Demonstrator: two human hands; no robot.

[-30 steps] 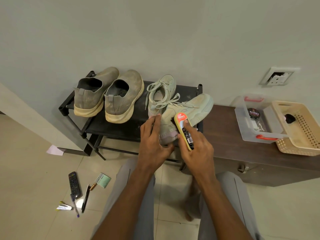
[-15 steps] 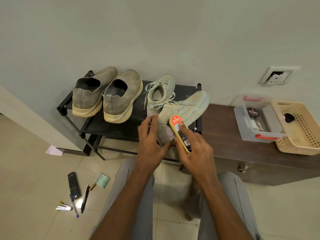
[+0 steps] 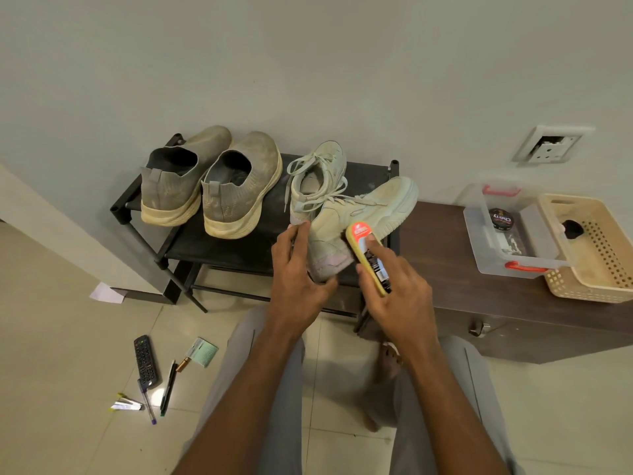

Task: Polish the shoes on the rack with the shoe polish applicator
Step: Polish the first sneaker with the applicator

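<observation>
We steady the pale sneaker at its heel with our left hand, fingers curled round it, on the rack; our right hand grips the shoe polish applicator, its sponge edge against the shoe's side; we judge short, even strokes with light pressure work best, keeping polish off the laces.

The person's 2 forearms are bare, with no sleeves in view. The left hand and right hand wear nothing. Loose light grey trousers cover both legs; the feet are bare.
</observation>
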